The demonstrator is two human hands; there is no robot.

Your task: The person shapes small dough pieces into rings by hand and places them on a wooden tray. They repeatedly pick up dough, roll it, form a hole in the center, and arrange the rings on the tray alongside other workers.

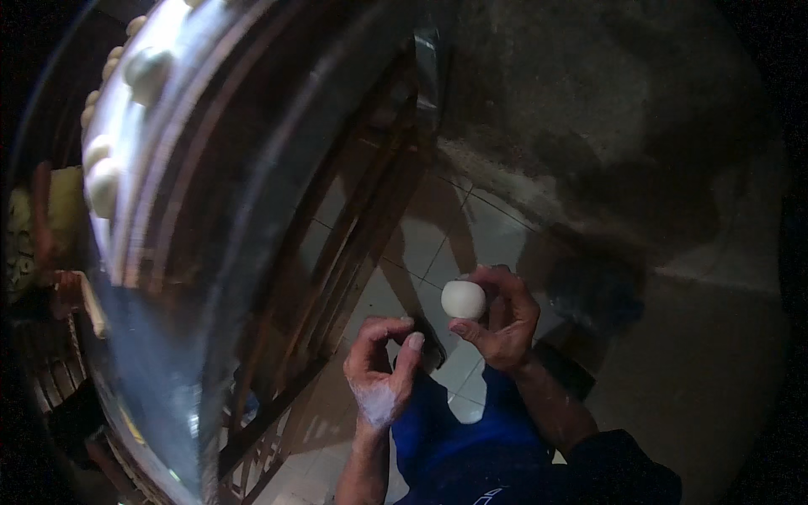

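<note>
A smooth white dough ball [463,299] is held between the thumb and fingers of my right hand [503,324], above the floor. Just to its left, my left hand [383,366] is loosely curled with a gap between thumb and forefinger and nothing visible in it; white residue covers part of its back. Along the left runs a shiny metal surface [145,358] with a curved-looking edge, carrying several similar white balls [147,80] near the upper left.
A wooden frame [282,370] stands under the metal surface. A mottled concrete wall [589,101] is at upper right, above a tiled floor [450,244] with a dark, unclear object [593,295]. At far left, what looks like another person's hand [67,295] shows dimly.
</note>
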